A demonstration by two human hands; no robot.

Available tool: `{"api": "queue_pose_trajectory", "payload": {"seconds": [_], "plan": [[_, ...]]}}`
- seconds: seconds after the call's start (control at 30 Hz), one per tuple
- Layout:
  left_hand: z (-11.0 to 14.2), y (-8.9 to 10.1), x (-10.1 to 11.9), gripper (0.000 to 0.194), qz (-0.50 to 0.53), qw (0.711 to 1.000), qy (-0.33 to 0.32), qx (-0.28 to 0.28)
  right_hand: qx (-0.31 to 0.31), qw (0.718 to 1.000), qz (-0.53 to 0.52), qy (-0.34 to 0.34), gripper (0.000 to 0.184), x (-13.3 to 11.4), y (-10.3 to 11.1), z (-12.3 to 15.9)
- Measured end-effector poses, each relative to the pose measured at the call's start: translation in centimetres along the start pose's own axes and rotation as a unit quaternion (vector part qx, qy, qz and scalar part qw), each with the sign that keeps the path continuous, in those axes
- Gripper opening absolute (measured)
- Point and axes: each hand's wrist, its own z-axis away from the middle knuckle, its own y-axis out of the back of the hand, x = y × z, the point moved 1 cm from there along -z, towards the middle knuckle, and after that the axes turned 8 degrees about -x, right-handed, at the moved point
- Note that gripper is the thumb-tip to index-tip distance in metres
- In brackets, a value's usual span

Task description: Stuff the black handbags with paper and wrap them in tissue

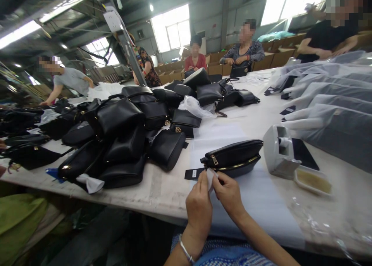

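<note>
A black handbag (235, 155) with gold zips lies right in front of me on a sheet of white paper (255, 204). At its near left end, my left hand (200, 198) and my right hand (228, 190) come together, fingers closed on a small piece of white tissue paper (210, 178). Just what the tissue covers is hidden by my fingers. A black tag (193, 174) with a white label sticks out to the left of the bag. My left wrist wears a silver bangle.
Black handbags (122, 118) are heaped on the left. A grey tape dispenser (277, 153) and a shallow dish (313, 180) stand at right, before a row of bags in translucent wrap (337, 118). Several people work across the table (162, 188).
</note>
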Motion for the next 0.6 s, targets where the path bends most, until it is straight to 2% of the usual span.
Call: {"api": "queue_pose_trajectory", "payload": {"seconds": [0.17,0.27,0.33,0.43,0.5,0.53,0.6], "plan": [[-0.5,-0.1,0.8,0.053,-0.116,0.993,-0.014,-0.017,-0.011,0.999,-0.030,-0.005,0.045,-1.2,0.0,0.4],[-0.6,-0.2,0.9,0.052,-0.129,0.991,-0.015,-0.022,-0.043,0.999,-0.014,0.022,0.044,-1.5,0.2,0.6],[-0.4,-0.7,0.7,0.055,-0.113,0.993,-0.019,-0.022,-0.038,0.999,0.021,0.030,0.042,-1.4,0.4,0.6],[0.1,-1.2,0.3,0.063,-0.030,0.999,-0.024,-0.017,-0.038,0.999,0.033,0.014,0.040,-0.9,0.8,0.3],[0.3,-0.7,0.1,0.066,0.076,0.996,-0.030,-0.041,-0.057,0.998,0.026,0.008,0.040,-0.7,1.2,0.2],[0.2,-0.2,0.0,0.067,0.145,0.987,-0.026,-0.065,-0.065,0.998,0.026,0.009,0.040,-0.6,1.5,0.1],[-0.1,1.2,-0.2,0.063,0.300,0.948,0.018,-0.108,-0.078,0.996,0.026,0.015,0.040,-0.6,1.9,0.0]]}}
